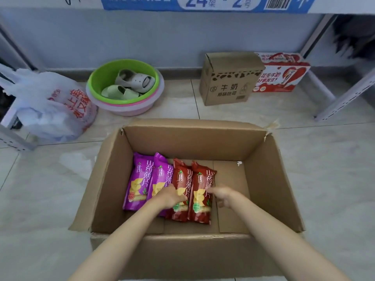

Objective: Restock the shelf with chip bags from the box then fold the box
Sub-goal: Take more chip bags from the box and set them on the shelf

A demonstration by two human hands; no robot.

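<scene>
An open cardboard box (192,140) stands on the tiled floor in front of me. On its bottom, side by side, lie two purple chip bags (138,179) (161,173) and two red chip bags (181,177) (202,201). My left hand (172,196) reaches into the box, and its fingers curl over the left red bag where it meets the second purple bag. My right hand (223,196) is at the right edge of the right red bag, with thumb and fingers curled onto that edge. The shelf edge (203,3), with a blue label, runs along the top of the view.
Under the shelf at the back are a white plastic bag (50,106), stacked basins holding slippers (123,88), a small brown carton (229,78) and a red-and-white carton (282,74). Metal shelf legs (343,98) stand at the right and far left.
</scene>
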